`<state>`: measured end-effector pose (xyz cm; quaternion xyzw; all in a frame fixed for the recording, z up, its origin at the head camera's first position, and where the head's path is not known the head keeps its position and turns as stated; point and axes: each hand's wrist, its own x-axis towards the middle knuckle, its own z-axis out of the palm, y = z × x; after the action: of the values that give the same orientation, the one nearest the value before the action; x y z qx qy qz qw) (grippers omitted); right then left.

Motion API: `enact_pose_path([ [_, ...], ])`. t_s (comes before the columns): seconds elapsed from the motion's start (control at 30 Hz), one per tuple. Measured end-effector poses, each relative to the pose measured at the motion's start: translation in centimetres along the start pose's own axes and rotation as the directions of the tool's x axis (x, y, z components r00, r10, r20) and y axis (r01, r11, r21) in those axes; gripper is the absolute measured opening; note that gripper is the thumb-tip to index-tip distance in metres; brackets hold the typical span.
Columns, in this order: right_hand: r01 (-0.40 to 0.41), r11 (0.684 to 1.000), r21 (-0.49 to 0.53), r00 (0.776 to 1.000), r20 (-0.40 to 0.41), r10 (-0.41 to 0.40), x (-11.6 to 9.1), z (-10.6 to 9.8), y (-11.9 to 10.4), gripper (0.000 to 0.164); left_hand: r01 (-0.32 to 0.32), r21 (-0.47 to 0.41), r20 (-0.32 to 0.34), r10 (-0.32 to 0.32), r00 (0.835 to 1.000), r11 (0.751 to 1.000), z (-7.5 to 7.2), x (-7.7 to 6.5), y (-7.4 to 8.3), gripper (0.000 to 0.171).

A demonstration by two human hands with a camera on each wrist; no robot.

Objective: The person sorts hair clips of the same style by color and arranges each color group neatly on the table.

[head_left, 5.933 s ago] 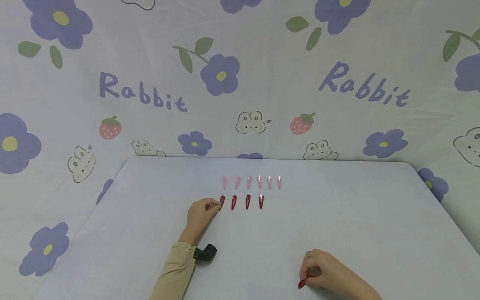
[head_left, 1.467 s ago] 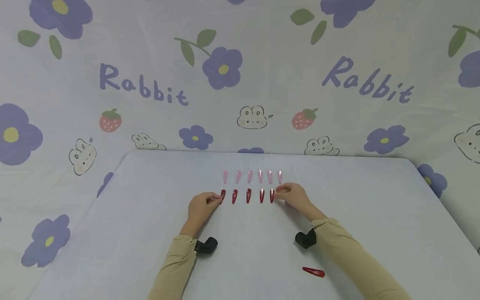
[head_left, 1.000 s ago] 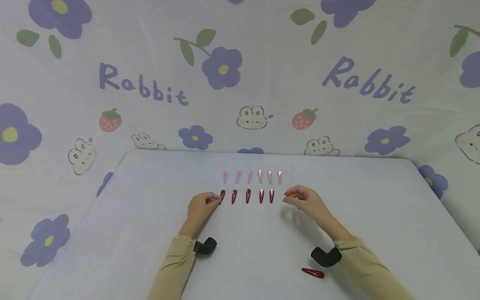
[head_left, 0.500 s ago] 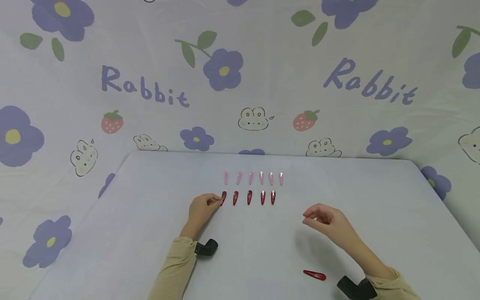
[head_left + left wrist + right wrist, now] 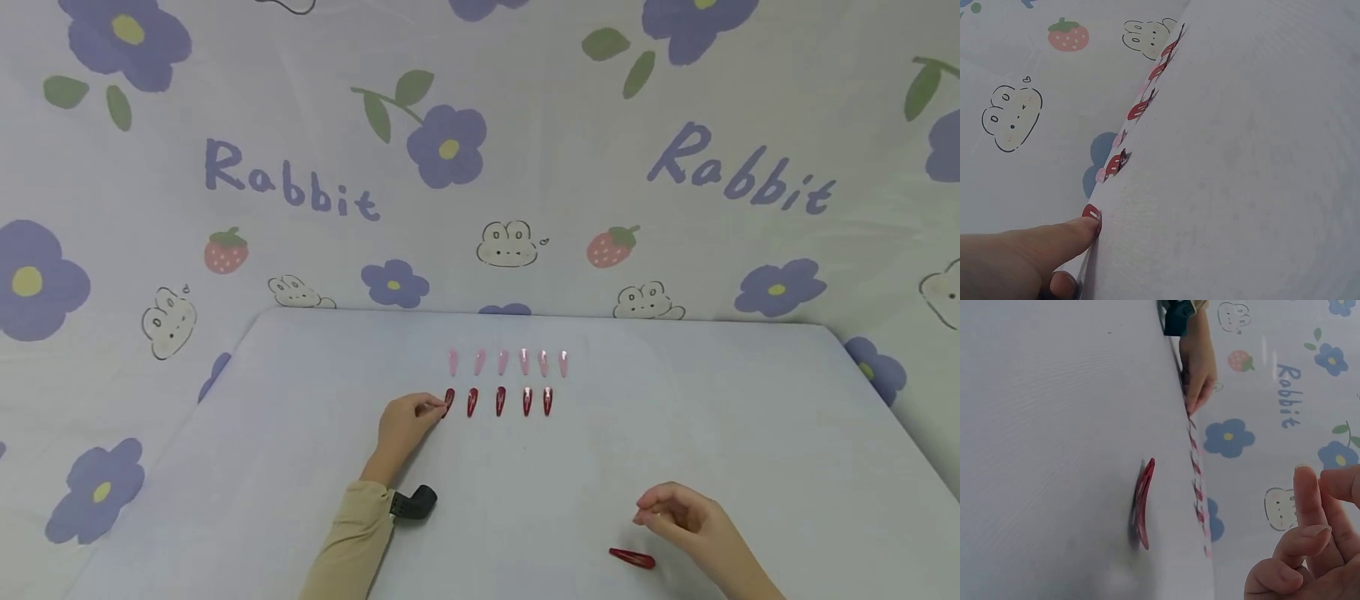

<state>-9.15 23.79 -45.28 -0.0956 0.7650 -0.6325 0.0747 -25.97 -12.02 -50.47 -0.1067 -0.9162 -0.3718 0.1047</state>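
In the head view, my left hand [image 5: 403,429] pinches the lower end of the leftmost red hair clip [image 5: 450,395], which lies on the white table. Its fingertip covers part of that clip [image 5: 1090,211] in the left wrist view. More red hair clips [image 5: 500,401] continue the row to the right. My right hand [image 5: 697,527] is raised above the table near the front, fingers loosely bent and holding nothing. Just below its fingertips a single red hair clip [image 5: 633,558] lies sideways; the right wrist view shows this loose clip [image 5: 1142,506] apart from the hand.
Behind the red row, several pink hair clips [image 5: 502,362] form a second row. The white table [image 5: 300,400] ends at a back edge against a cloth [image 5: 540,167] printed with flowers, rabbits and strawberries.
Earlier, my right hand set a fifth red clip at the row's right end and let it go. It has since drawn back to the loose clip. My left hand stays put.
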Motion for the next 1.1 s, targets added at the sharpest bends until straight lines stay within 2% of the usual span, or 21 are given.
enact_pose_path([
  [0.17,0.098,0.993,-0.068,0.995,0.022,-0.097,-0.7,-0.2,0.8,0.015,-0.032,0.001,-0.013,0.032,0.999,0.999,0.1,0.0,-0.3,0.008],
  [0.23,0.110,0.991,-0.079,0.994,0.019,-0.109,-0.7,-0.2,1.0,0.013,-0.030,-0.003,-0.017,0.030,0.999,1.000,0.0,0.0,-0.4,0.008],
  [0.4,0.058,0.995,-0.078,0.998,0.015,-0.057,-0.5,-0.2,1.8,0.014,-0.006,0.002,0.001,0.006,1.000,1.000,-0.1,-0.4,-0.6,0.008],
  [0.57,0.069,0.987,-0.144,0.996,0.063,-0.060,-0.6,-0.9,2.1,0.012,-0.022,0.016,-0.014,0.022,1.000,1.000,0.0,-0.4,-0.7,0.008],
  [0.77,-0.041,0.962,-0.270,0.992,0.107,0.072,-0.8,-1.8,2.2,0.018,-0.020,0.013,-0.027,0.020,0.999,1.000,0.1,-0.2,-0.7,0.008],
  [0.83,0.001,0.958,-0.288,0.986,0.160,0.047,-0.8,-1.9,2.4,0.019,-0.020,0.013,-0.030,0.021,0.999,1.000,0.2,-0.2,-0.7,0.008],
  [0.9,0.084,0.947,-0.309,0.977,0.213,-0.017,-0.8,-2.0,2.7,0.020,-0.024,0.011,-0.030,0.025,0.999,1.000,0.2,-0.1,-0.5,0.008],
  [1.0,0.207,0.913,-0.352,0.959,0.258,-0.118,-0.8,-1.9,3.2,0.022,-0.026,0.005,-0.025,0.027,0.999,1.000,0.2,-0.1,-0.4,0.008],
  [1.03,0.235,0.897,-0.374,0.954,0.264,-0.139,-0.9,-1.8,3.3,0.023,-0.028,0.003,-0.024,0.028,0.999,1.000,0.2,0.0,-0.3,0.008],
  [1.1,0.239,0.877,-0.416,0.955,0.262,-0.136,-0.9,-1.8,3.5,0.024,-0.028,0.005,-0.025,0.028,0.999,1.000,0.3,0.0,-0.3,0.008],
])
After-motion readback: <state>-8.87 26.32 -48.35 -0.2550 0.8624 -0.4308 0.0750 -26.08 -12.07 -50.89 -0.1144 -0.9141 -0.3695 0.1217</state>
